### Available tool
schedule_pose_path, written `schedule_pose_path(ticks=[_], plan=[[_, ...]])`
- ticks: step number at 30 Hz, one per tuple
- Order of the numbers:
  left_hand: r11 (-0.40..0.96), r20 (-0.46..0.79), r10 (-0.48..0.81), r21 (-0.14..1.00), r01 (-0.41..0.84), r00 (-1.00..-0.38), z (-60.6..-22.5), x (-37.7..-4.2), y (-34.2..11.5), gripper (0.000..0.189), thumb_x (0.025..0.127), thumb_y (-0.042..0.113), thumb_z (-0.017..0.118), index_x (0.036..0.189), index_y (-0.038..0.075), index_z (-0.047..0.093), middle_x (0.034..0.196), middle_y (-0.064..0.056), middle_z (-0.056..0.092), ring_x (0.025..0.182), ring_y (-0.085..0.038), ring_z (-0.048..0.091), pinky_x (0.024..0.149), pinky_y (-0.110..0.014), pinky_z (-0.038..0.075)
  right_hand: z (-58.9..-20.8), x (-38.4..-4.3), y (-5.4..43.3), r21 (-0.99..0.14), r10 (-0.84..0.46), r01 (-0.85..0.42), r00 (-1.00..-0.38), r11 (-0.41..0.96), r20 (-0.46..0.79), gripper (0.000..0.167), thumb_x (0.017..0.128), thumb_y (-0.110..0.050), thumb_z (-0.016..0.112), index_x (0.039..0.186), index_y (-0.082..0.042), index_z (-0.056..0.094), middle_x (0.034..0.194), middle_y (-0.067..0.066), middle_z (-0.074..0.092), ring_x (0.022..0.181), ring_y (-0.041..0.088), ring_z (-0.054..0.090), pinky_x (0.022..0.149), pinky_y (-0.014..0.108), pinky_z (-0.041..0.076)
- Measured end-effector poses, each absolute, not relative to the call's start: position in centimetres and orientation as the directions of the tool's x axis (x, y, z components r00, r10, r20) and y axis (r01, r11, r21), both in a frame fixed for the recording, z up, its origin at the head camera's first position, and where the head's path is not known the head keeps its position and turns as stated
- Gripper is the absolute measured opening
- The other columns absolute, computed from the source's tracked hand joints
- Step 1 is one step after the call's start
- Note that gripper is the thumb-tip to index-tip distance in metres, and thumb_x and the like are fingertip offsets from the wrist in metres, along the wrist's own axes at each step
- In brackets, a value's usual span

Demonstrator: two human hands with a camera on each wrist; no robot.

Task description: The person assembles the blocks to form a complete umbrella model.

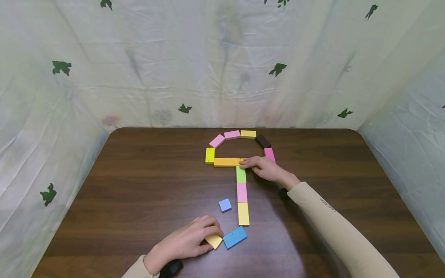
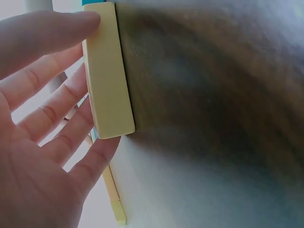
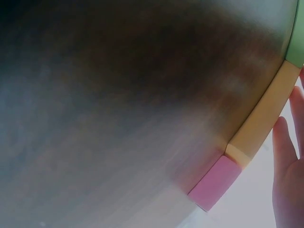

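Note:
In the head view my left hand [image 1: 189,238] pinches a pale yellow wooden block [image 1: 214,241] at the table's near side. The left wrist view shows the thumb on the face of this yellow block [image 2: 109,80] and fingers behind it. A blue block [image 1: 235,237] lies at its right end. My right hand [image 1: 265,168] reaches over the crossbar, its fingertips touching near the right end of an orange block [image 1: 227,162]. Under that hand, an orange block [image 3: 266,111] shows in the right wrist view between a green block [image 3: 297,40] and a pink block [image 3: 216,183].
A stem of green, pink and yellow blocks [image 1: 243,214] runs down from the crossbar. Above, an arch includes pink, yellow and dark brown blocks [image 1: 263,141]. A small light-blue block [image 1: 225,205] lies left of the stem. A patterned curtain [image 1: 208,69] surrounds the wooden table [image 1: 146,185].

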State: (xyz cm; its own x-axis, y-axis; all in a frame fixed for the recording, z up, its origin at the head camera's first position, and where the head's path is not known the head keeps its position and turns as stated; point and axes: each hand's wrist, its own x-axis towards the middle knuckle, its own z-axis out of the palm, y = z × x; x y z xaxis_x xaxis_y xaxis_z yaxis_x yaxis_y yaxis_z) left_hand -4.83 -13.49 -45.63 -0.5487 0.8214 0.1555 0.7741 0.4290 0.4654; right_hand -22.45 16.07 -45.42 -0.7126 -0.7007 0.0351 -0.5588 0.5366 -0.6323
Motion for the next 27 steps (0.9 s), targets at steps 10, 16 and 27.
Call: schedule_pose_path(ticks=[10,16,27], plan=[[0.437,0.121,0.825,0.483,0.759,-0.552,-45.59,-5.13,-13.53,0.024,0.081,0.012,0.074,0.102,0.017,0.066,0.105,0.009,0.053,0.098,-0.009,0.048,0.088,-0.027,0.044,-45.37,-22.42,16.09,-0.633,-0.698,-0.555,-0.716,0.539,0.034,0.041,0.092,0.007,0.047,0.126,-0.007,0.064,0.132,0.004,0.058,0.128,0.024,0.046,0.104,0.043,0.036],[0.444,0.110,0.827,0.473,0.761,-0.551,-45.45,-5.24,-13.48,0.025,0.082,0.013,0.074,0.105,0.017,0.066,0.104,0.009,0.054,0.098,-0.009,0.049,0.088,-0.028,0.044,-45.45,-22.54,16.11,-0.633,-0.706,-0.571,-0.706,0.523,0.053,0.041,0.092,0.007,0.047,0.126,-0.006,0.064,0.132,0.005,0.058,0.128,0.025,0.046,0.104,0.043,0.036],[0.338,0.182,0.874,0.437,0.834,-0.450,-45.62,-5.21,-12.76,0.046,0.084,0.020,0.073,0.129,0.019,0.061,0.137,0.012,0.050,0.122,-0.014,0.043,0.099,-0.037,0.037,-45.63,-22.57,16.17,-0.630,-0.709,-0.577,-0.703,0.520,0.059,0.040,0.092,0.007,0.047,0.126,-0.006,0.064,0.131,0.006,0.058,0.128,0.026,0.046,0.104,0.043,0.036]])
